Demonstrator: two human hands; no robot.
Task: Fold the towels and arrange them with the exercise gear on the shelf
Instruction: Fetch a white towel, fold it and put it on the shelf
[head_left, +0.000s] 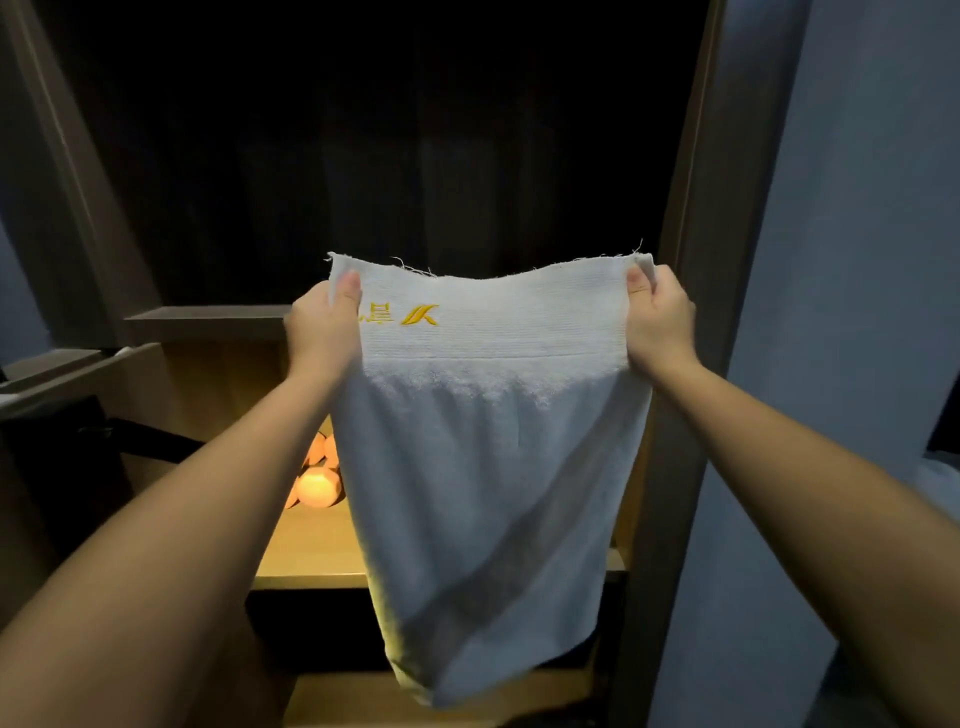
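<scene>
A white towel (488, 467) with a yellow embroidered logo near its top hangs in the air in front of the shelf. My left hand (322, 327) pinches its top left corner, thumb on the front. My right hand (660, 322) pinches the top right corner the same way. The towel's top edge is stretched between them and frayed. Behind the towel, a lit wooden shelf (311, 551) carries orange rounded exercise gear (317, 486), partly hidden by the cloth.
A dark upper compartment fills the space above the hands. A dark wooden upright (717, 182) stands right of the towel, with a blue-grey wall (857, 260) beyond. A lower shelf board (363, 696) shows beneath. Dark furniture edges sit at left.
</scene>
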